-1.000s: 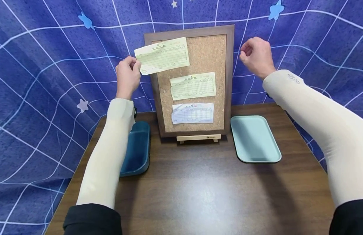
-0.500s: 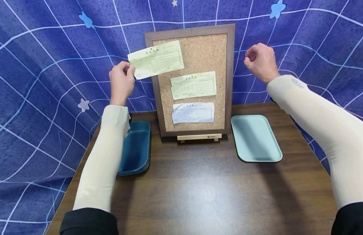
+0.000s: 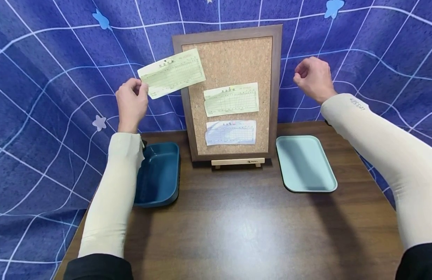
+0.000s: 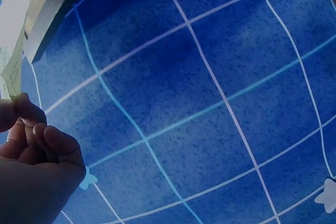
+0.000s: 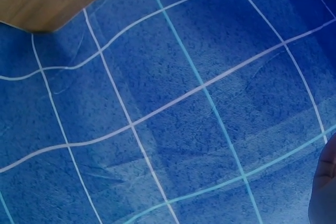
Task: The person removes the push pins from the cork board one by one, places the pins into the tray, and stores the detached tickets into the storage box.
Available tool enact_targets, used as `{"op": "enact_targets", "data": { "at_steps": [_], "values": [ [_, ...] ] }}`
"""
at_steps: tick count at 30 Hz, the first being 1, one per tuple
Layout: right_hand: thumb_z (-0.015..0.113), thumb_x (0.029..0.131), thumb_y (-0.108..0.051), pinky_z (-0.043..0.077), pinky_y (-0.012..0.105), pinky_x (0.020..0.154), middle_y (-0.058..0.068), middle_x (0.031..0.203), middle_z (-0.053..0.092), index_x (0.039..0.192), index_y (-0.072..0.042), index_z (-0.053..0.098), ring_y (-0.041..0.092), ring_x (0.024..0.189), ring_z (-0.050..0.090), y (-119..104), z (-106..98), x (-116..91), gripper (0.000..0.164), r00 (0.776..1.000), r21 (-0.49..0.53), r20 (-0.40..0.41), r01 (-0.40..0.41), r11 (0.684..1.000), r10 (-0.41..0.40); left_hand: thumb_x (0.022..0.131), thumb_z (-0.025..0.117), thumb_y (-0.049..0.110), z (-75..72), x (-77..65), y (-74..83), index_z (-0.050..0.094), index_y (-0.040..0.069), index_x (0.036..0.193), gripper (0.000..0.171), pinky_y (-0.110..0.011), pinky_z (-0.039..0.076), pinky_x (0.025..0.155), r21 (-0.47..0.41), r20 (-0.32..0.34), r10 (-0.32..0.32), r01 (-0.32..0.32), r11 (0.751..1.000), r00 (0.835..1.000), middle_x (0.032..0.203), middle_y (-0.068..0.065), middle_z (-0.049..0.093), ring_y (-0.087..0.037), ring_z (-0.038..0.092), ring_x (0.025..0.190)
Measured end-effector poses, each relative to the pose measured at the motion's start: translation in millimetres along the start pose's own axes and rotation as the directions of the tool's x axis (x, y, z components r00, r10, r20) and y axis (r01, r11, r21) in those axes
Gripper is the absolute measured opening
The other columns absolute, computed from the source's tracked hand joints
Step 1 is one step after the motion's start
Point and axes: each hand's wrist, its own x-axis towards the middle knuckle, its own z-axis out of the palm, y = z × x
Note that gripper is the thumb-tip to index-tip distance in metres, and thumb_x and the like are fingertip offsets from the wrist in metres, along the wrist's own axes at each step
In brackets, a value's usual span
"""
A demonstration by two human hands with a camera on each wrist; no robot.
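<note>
My left hand (image 3: 132, 104) pinches the lower left corner of a pale green printed form slip (image 3: 172, 74), tilted up to the right. The slip's right end overlaps the upper left of the framed corkboard (image 3: 250, 58). In the left wrist view the slip's corner sits between thumb and finger. Lower on the board hang another green form slip (image 3: 231, 100) and a bluish-white form slip (image 3: 231, 133), each with a small coloured spot at its top edge. My right hand (image 3: 315, 77) is held up right of the board, thumb and fingers curled together; no object shows between them.
A dark blue deep tray (image 3: 160, 198) stands left of the board, partly behind my left forearm. A mint green flat tray (image 3: 306, 163) lies to the right. The board leans on a small wooden stand (image 3: 238, 161) on the brown table (image 3: 216, 217), before a blue curtain (image 3: 44, 97).
My left hand has moved left and down, drawing the green form slip away from over the corkboard. My right hand has shifted slightly right and down, still curled. The other slips stay in place.
</note>
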Motion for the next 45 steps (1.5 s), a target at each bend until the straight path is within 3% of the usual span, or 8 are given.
{"op": "enact_targets", "data": {
  "at_steps": [8, 14, 21, 29, 39, 45],
  "values": [
    [0.058, 0.083, -0.008, 0.039, 0.039, 0.074, 0.018, 0.084, 0.060, 0.088, 0.005, 0.065, 0.027, 0.076, 0.054, 6.6, 2.9, -9.8, 0.016, 0.999, 0.000, 0.035, 0.009, 1.000, -0.009, 0.093, 0.052, 0.020, -16.1, -5.0, -14.1, 0.067, -0.001, 0.098, 0.027, -0.022, 0.032, 0.067, 0.021, -0.015, -0.030, 0.030, 0.999, 0.999, 0.075, -0.004, 0.055, -0.017, 0.047, 0.071],
    [0.059, 0.081, -0.006, 0.038, 0.039, 0.073, 0.019, 0.080, 0.062, 0.085, 0.005, 0.065, 0.026, 0.073, 0.054, 16.7, 5.2, -17.9, 0.014, 0.999, 0.003, 0.037, 0.035, 0.999, -0.035, 0.094, 0.053, 0.021, -29.4, -12.4, -21.6, 0.067, 0.000, 0.098, 0.026, -0.021, 0.033, 0.064, 0.022, 0.001, -0.037, 0.037, 0.999, 0.999, 0.074, -0.002, 0.055, -0.013, 0.046, 0.067],
    [0.059, 0.081, -0.008, 0.037, 0.034, 0.070, 0.018, 0.082, 0.061, 0.087, 0.005, 0.065, 0.025, 0.074, 0.053, 24.9, 7.9, -27.2, 0.015, 0.997, -0.004, 0.075, -0.003, 1.000, 0.003, 0.093, 0.055, 0.021, -44.0, -22.5, -30.6, 0.067, 0.000, 0.097, 0.025, -0.021, 0.032, 0.064, 0.037, 0.007, -0.059, 0.059, 0.998, 0.998, 0.074, -0.003, 0.055, -0.007, 0.044, 0.065],
    [0.059, 0.079, -0.006, 0.036, 0.037, 0.070, 0.017, 0.078, 0.059, 0.083, 0.004, 0.064, 0.025, 0.071, 0.052, 37.4, 10.2, -45.3, 0.011, 0.995, 0.001, 0.094, 0.013, 1.000, -0.013, 0.091, 0.054, 0.020, -56.2, -32.6, -43.3, 0.068, 0.000, 0.097, 0.026, -0.021, 0.032, 0.064, 0.070, 0.023, -0.066, 0.064, 0.995, 0.998, 0.074, -0.005, 0.055, -0.015, 0.045, 0.067],
    [0.060, 0.076, -0.005, 0.036, 0.033, 0.066, 0.015, 0.076, 0.061, 0.080, 0.002, 0.065, 0.024, 0.069, 0.054, 51.8, 13.2, -61.2, 0.008, 0.993, 0.000, 0.121, -0.005, 1.000, 0.005, 0.092, 0.052, 0.022, -62.3, -47.2, -63.2, 0.070, 0.000, 0.099, 0.029, -0.023, 0.031, 0.065, 0.163, 0.046, -0.099, 0.091, 0.982, 0.994, 0.079, -0.012, 0.059, -0.019, 0.046, 0.070],
    [0.061, 0.076, -0.003, 0.036, 0.033, 0.064, 0.015, 0.075, 0.060, 0.080, 0.002, 0.064, 0.025, 0.068, 0.054, 55.5, 18.8, -70.5, 0.007, 0.990, 0.002, 0.142, -0.001, 1.000, 0.000, 0.092, 0.052, 0.021, -62.0, -55.6, -75.0, 0.070, -0.002, 0.100, 0.030, -0.025, 0.032, 0.065, 0.175, 0.047, -0.094, 0.084, 0.981, 0.995, 0.082, -0.017, 0.062, -0.022, 0.047, 0.071]
  ]
}}
